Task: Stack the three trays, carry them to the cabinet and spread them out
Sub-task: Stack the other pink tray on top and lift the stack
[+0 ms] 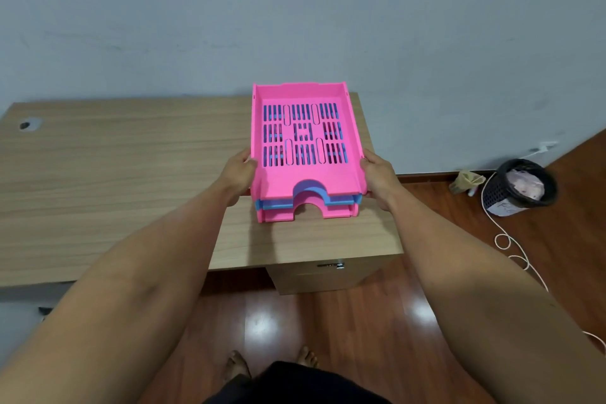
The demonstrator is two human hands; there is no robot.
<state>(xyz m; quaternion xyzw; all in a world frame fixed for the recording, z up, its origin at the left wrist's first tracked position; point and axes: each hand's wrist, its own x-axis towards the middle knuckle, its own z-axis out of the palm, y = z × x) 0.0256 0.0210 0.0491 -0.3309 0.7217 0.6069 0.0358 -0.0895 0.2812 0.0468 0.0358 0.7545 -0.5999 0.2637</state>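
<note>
Three letter trays sit nested in one stack on the right end of the wooden desk [98,174]. The top pink tray [278,179] has a slotted floor. Under it a blue tray [341,199] shows as a thin edge, and a second pink tray [334,211] lies at the bottom. My left hand [237,174] grips the stack's left side wall. My right hand [380,179] grips its right side wall. Whether the stack rests on the desk or is slightly lifted, I cannot tell.
A wooden drawer cabinet [321,275] stands under the desk's right end. On the wood floor to the right are a black mesh wastebasket [521,185], a crumpled bag [465,180] and a white cable [511,249]. A grey wall runs behind the desk. My bare feet [236,367] are below.
</note>
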